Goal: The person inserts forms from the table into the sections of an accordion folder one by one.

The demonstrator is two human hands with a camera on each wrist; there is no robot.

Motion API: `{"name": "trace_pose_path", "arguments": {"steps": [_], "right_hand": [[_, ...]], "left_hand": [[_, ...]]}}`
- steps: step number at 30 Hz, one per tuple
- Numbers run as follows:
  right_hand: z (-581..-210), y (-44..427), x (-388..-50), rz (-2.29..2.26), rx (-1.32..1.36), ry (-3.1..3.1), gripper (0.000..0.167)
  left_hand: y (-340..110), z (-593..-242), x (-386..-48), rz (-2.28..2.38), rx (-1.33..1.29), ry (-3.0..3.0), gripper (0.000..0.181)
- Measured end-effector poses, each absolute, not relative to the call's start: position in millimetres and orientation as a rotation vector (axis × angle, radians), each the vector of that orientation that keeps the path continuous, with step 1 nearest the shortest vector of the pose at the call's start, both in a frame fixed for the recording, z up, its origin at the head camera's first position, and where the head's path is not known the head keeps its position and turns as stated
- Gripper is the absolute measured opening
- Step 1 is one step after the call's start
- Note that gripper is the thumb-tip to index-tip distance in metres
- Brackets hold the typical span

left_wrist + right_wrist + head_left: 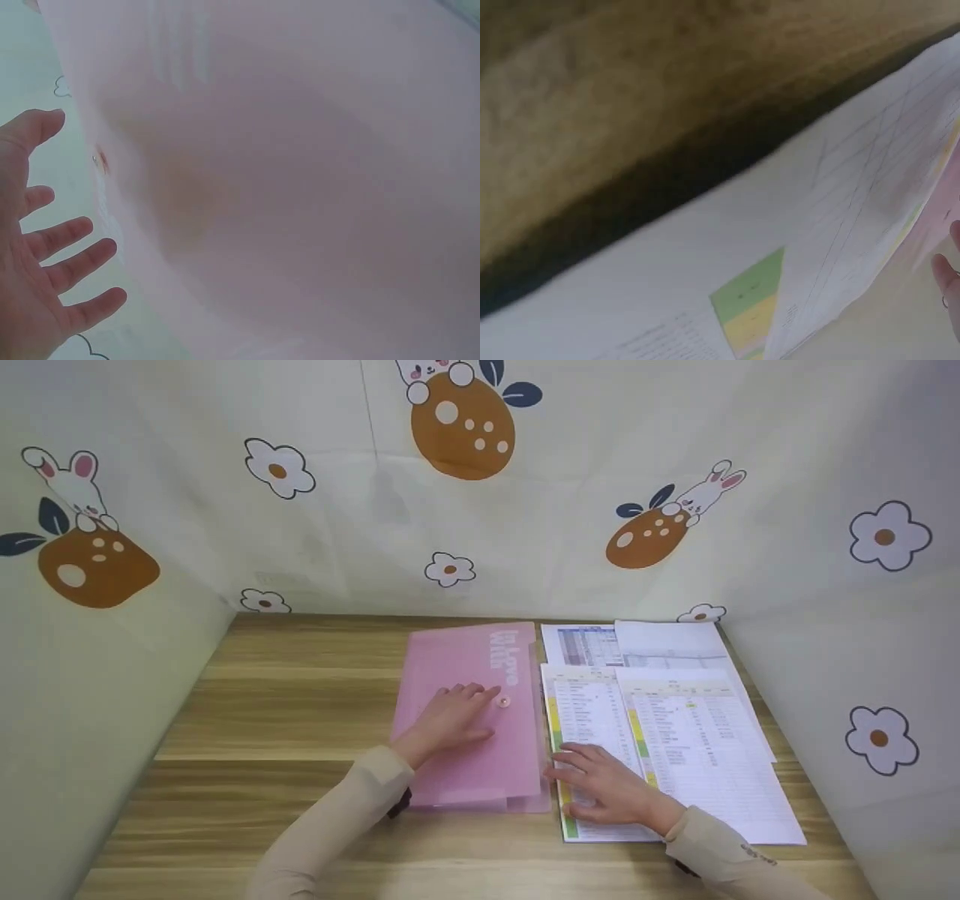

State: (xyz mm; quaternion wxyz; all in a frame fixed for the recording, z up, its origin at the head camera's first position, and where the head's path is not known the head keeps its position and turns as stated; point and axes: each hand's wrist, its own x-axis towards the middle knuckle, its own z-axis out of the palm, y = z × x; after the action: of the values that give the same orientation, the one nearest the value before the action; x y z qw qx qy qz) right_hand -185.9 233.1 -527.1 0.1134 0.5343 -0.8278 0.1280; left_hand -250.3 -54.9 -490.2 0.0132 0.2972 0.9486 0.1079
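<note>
Folder of flat pink plastic (pixel 510 750): overlaid with released left hand (pixel 450 720); white printed paper sheets (pixel 709 769): with released right hand (pixel 606 789); ideally steadied lightly.

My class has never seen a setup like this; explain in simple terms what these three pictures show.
There is no machine here: a person works with two bare hands. The widest picture comes from a head camera looking forward and down; the other two come from cameras on the wrists. On the wooden table lie a pink folder and, beside it, overlapping printed sheets. The left hand is over the folder, the right hand over the sheets' near-left part. Neither hand appears to grip anything.
</note>
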Motion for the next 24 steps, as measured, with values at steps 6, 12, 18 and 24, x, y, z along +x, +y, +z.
{"name": "trace_pose_path", "arguments": {"steps": [6, 12, 18, 24], "right_hand": [[-528, 225, -183, 0.352, 1.610, -2.465, 0.050], [-530, 220, -180, 0.308, 1.640, -2.508, 0.047], [-530, 220, -177, 0.282, 1.675, -2.503, 0.044], [-530, 219, -176, 0.318, 1.704, -2.515, 0.043]], "left_hand": [[-43, -490, -253, 0.303, 0.958, 2.937, 0.063], [-30, -489, -256, 0.283, 0.968, 2.926, 0.062], [-17, -487, -258, 0.261, 0.945, 2.923, 0.060], [-4, -487, -259, 0.211, 0.895, 2.928, 0.062]]}}
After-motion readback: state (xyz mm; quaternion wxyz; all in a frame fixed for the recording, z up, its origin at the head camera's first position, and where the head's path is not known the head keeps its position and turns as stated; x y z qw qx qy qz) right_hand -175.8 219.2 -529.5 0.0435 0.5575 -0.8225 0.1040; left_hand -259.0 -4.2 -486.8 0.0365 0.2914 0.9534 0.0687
